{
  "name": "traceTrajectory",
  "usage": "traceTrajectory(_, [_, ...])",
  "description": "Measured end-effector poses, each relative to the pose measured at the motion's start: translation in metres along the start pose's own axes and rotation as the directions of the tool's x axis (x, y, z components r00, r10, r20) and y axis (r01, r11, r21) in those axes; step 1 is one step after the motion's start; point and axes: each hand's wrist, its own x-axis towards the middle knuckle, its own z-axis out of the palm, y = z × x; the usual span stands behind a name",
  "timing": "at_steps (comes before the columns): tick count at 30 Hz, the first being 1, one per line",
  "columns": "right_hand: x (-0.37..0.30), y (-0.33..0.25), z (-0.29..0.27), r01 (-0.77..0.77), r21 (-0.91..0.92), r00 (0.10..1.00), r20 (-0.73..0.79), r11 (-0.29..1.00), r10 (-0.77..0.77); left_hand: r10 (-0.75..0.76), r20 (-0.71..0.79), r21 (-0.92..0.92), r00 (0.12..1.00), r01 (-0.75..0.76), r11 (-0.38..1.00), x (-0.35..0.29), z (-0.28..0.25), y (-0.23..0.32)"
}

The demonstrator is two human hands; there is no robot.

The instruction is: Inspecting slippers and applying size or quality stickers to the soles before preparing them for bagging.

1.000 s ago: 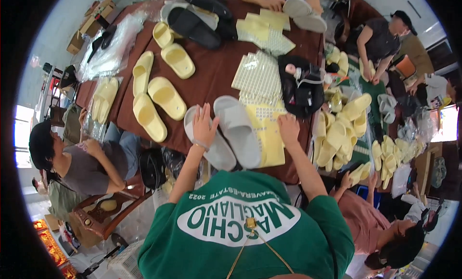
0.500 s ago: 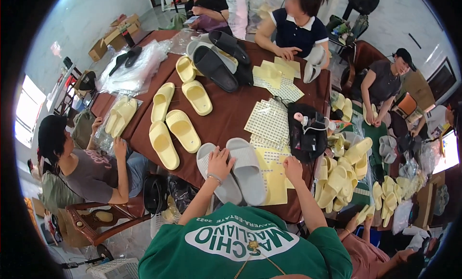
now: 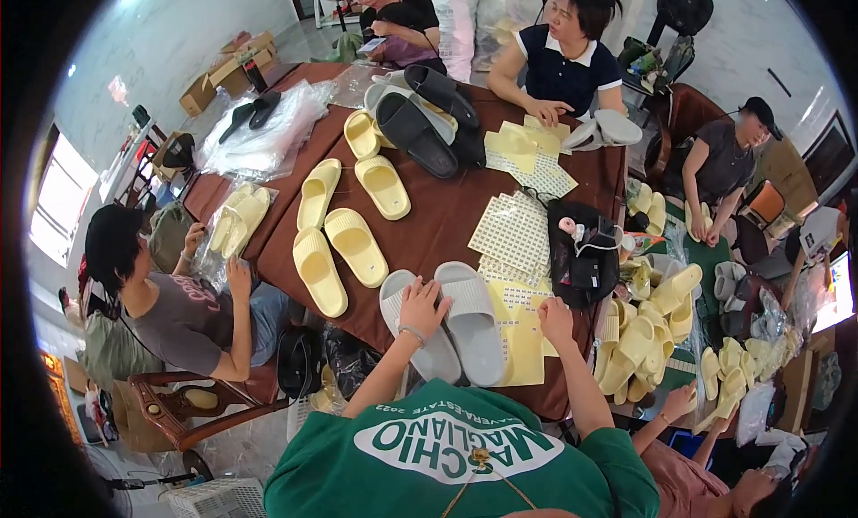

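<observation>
A pair of grey slippers lies side by side at the table's near edge, toes pointing away from me. My left hand [image 3: 422, 307] rests open, fingers spread, across the ribbed strap of the left grey slipper [image 3: 436, 359]. Beside it, the right grey slipper [image 3: 475, 332] touches no hand. To the right, my right hand [image 3: 555, 321] is closed with curled fingers over the edge of a yellow sheet of small labels [image 3: 524, 362]; whatever is in the fingertips is too small to make out. Printed white label sheets [image 3: 511, 236] lie just beyond.
A black pouch [image 3: 583, 257] with small items sits right of the sheets. Cream slippers [image 3: 356, 247] stand left, black slippers [image 3: 418, 134] farther back. Piled cream slippers [image 3: 639, 344] fill the right side. Co-workers sit around, one at left handling bagged slippers [image 3: 239, 219].
The whole view has shifted slightly to the right. My hands keep their places by the grey slippers and label sheet. Across the table, a person's light grey slippers have turned more level.
</observation>
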Motion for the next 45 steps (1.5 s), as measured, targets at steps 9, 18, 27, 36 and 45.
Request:
traceTrajectory(9, [-0.002,0.006,0.001,-0.025,0.077,0.999,-0.025,0.997,0.026,0.011,-0.026,-0.003,1.0,-0.011,1.0,0.001,0.0,0.002])
traceTrajectory(18, [-0.026,-0.024,-0.017,-0.044,0.393,0.998,-0.028,0.919,0.06,0.008,0.066,-0.005,0.998,-0.008,1.0,-0.01,-0.001,0.002])
traceTrajectory(27, [-0.051,-0.065,-0.003,0.035,0.407,0.965,0.224,0.913,-0.137,0.038,0.107,0.084,0.994,-0.047,0.995,0.005,0.002,-0.002])
traceTrajectory(36, [-0.081,-0.094,-0.001,0.117,0.305,0.934,0.29,0.945,-0.209,0.032,0.101,0.039,0.994,-0.036,0.999,0.004,0.008,-0.007])
traceTrajectory(45, [-0.086,-0.111,0.002,0.191,0.179,0.94,0.249,0.965,-0.232,0.038,0.089,0.018,0.995,-0.039,0.999,-0.002,0.006,-0.004])
